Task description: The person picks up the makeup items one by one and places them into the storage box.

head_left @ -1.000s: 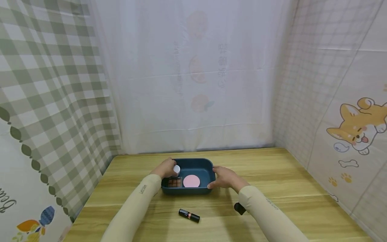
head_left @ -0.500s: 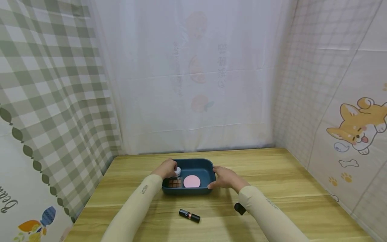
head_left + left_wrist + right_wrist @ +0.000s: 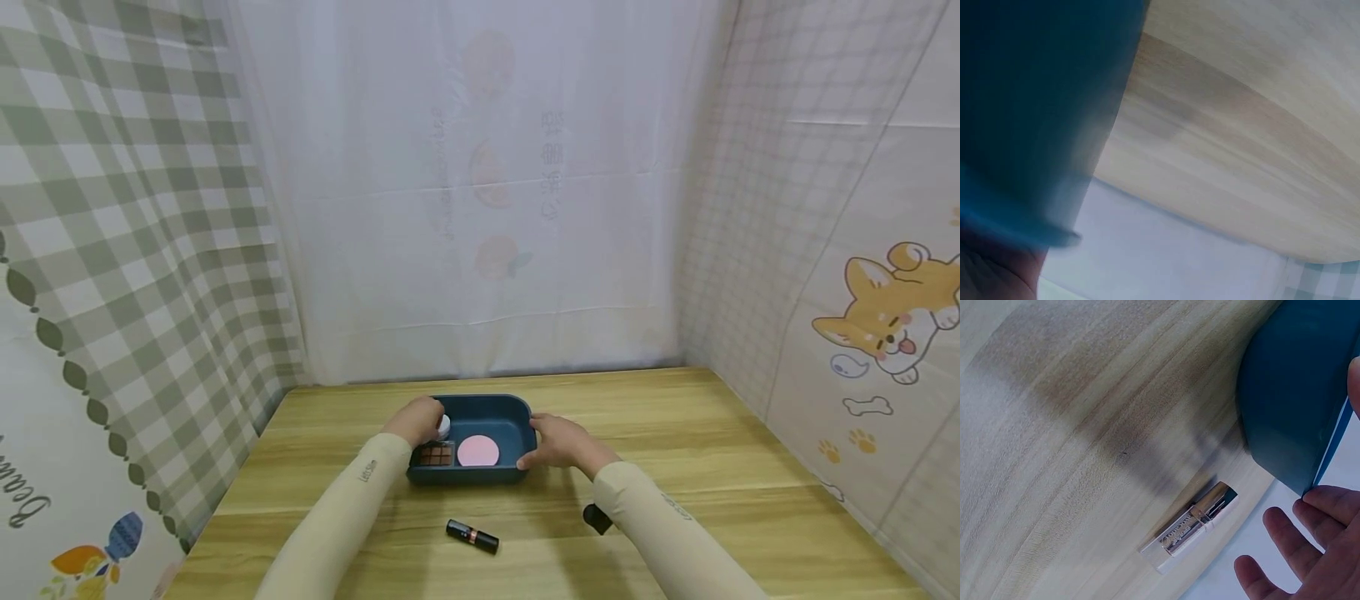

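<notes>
A dark blue bin (image 3: 491, 410) sits near the table's far side. It holds a pink disc (image 3: 478, 451), a brown eyeshadow palette (image 3: 437, 454) and a white jar (image 3: 444, 427). My left hand (image 3: 417, 419) reaches over the bin's left end beside the jar; its fingertips are mostly hidden, and the left wrist view shows only part of the palm below the bin's rim (image 3: 1016, 215). My right hand (image 3: 561, 441) holds the bin's right end, thumb at the front corner and fingers farther back. The right wrist view shows the thumb and index finger at its rim, other fingers apart.
A black lipstick (image 3: 472, 537) lies in front of the bin. In the right wrist view, a clear tube with a gold cap (image 3: 1188, 526) lies near the right hand. A black object (image 3: 597, 518) shows beside the right sleeve. Curtains surround the table.
The white jar, tilted in my left hand a second ago, now sits lower in the bin. My left hand has shifted slightly right and covers part of it. The right hand stays at the bin.
</notes>
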`<control>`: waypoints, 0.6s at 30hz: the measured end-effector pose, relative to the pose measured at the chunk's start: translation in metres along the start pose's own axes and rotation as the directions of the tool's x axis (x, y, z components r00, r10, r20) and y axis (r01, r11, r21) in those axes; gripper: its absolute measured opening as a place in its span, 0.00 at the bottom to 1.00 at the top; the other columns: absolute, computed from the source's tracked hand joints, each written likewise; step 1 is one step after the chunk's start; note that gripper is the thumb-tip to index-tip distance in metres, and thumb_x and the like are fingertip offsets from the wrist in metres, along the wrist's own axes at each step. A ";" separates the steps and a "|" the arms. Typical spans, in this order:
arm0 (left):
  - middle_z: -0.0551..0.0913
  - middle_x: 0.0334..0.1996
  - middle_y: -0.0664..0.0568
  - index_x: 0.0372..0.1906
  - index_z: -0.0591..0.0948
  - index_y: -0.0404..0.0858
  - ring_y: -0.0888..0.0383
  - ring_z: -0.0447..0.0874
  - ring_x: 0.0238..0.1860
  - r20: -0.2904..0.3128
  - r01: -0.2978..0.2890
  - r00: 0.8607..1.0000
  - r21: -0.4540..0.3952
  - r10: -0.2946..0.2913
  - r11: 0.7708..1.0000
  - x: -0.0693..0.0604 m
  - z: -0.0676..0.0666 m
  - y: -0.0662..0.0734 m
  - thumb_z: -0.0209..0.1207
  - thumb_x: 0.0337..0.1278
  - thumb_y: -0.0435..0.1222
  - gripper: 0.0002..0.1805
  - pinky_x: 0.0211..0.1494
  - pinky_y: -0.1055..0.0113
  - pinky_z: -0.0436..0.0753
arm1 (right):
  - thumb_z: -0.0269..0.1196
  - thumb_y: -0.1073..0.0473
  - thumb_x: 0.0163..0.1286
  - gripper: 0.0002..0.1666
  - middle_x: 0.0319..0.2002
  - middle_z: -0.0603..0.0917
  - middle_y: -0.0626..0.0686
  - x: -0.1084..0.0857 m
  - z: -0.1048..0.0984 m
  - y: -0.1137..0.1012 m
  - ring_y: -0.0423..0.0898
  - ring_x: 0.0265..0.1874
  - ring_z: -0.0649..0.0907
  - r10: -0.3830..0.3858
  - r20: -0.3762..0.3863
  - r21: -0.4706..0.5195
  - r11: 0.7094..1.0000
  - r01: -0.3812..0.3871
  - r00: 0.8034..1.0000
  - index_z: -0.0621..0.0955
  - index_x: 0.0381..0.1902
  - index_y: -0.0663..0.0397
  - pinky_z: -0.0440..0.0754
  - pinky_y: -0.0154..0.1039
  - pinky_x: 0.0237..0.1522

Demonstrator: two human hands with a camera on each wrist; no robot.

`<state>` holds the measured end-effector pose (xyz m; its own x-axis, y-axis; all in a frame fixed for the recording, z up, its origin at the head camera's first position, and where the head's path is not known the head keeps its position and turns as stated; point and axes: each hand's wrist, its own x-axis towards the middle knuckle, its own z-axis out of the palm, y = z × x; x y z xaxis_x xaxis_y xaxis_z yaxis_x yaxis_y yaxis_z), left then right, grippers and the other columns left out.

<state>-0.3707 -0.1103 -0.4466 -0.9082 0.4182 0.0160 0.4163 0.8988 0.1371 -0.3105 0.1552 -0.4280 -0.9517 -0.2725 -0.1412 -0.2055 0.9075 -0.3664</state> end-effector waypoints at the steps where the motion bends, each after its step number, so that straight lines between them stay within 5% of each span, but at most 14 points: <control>1: 0.81 0.24 0.53 0.26 0.83 0.37 0.57 0.78 0.28 -0.001 -0.016 1.000 0.008 0.016 1.000 -0.001 -0.001 0.001 0.69 0.54 0.29 0.06 0.39 0.60 0.82 | 0.76 0.44 0.55 0.50 0.68 0.72 0.62 0.000 0.000 0.000 0.61 0.66 0.71 -0.001 -0.001 0.004 1.000 0.001 1.000 0.72 0.67 0.66 0.69 0.58 0.65; 8: 0.78 0.21 0.52 0.23 0.82 0.37 0.57 0.73 0.25 0.019 -0.022 1.000 -0.030 0.022 0.999 -0.007 -0.009 0.001 0.67 0.56 0.28 0.09 0.34 0.60 0.79 | 0.76 0.45 0.55 0.50 0.68 0.71 0.63 0.000 -0.001 0.000 0.62 0.67 0.71 -0.046 -0.010 -0.018 0.999 0.046 0.999 0.72 0.66 0.69 0.69 0.57 0.66; 12: 0.82 0.28 0.50 0.31 0.84 0.35 0.55 0.76 0.30 0.044 0.004 0.999 -0.074 -0.001 0.997 -0.007 -0.014 0.001 0.67 0.57 0.29 0.03 0.40 0.58 0.81 | 0.76 0.45 0.55 0.49 0.68 0.71 0.63 -0.001 -0.002 0.000 0.62 0.67 0.71 -0.037 -0.006 -0.018 0.999 0.037 0.999 0.72 0.66 0.69 0.68 0.57 0.66; 18: 0.83 0.35 0.47 0.39 0.84 0.33 0.53 0.79 0.36 0.000 -0.019 1.000 -0.080 0.019 0.997 -0.008 -0.015 -0.003 0.71 0.53 0.33 0.10 0.46 0.55 0.81 | 0.76 0.44 0.55 0.49 0.68 0.71 0.63 -0.001 -0.001 0.002 0.61 0.67 0.71 -0.029 -0.002 -0.010 1.000 0.029 1.000 0.72 0.66 0.69 0.69 0.57 0.66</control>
<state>-0.3655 -0.1184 -0.4321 -0.9000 0.4355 0.0190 0.4290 0.8773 0.2153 -0.3102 0.1573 -0.4280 -0.9460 -0.2976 -0.1284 -0.2349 0.9025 -0.3611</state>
